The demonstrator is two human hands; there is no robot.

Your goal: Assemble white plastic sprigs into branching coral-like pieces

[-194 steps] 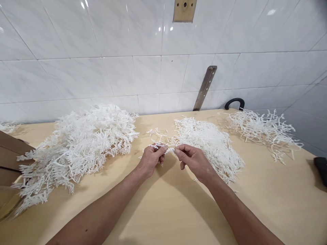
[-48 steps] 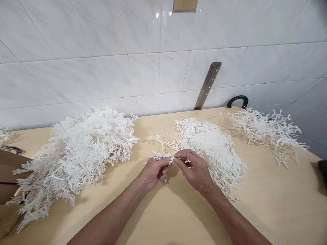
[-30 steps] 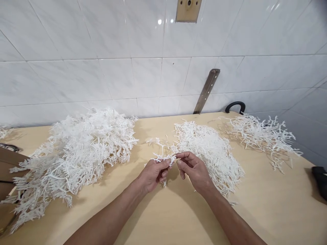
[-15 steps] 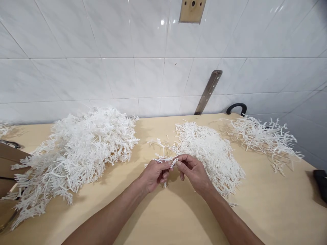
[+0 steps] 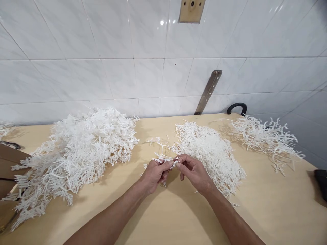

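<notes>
Between my hands is a white branching plastic sprig (image 5: 162, 147), its thin stems spreading out beyond my fingers. My left hand (image 5: 156, 173) is closed round it, thumb on top. With thumb and index finger, my right hand (image 5: 191, 172) pinches the sprig's right end; the exact tip it grips is partly hidden. Just right of my right hand lies a dense heap of small white pieces (image 5: 211, 149). To the left spreads a large pile of white feathery sprigs (image 5: 87, 146).
Bare-looking white stems (image 5: 265, 136) lie in a loose pile at the right. Behind them a black curved handle (image 5: 237, 107) stands by the tiled wall (image 5: 114, 78). A metal strip (image 5: 208, 92) leans there. A cardboard box (image 5: 11, 166) is at the left edge, a black object (image 5: 321, 183) at the right.
Both hands stay in nearly the same place, still on the sprig. The sprig has tilted very slightly; the piles look unchanged.
</notes>
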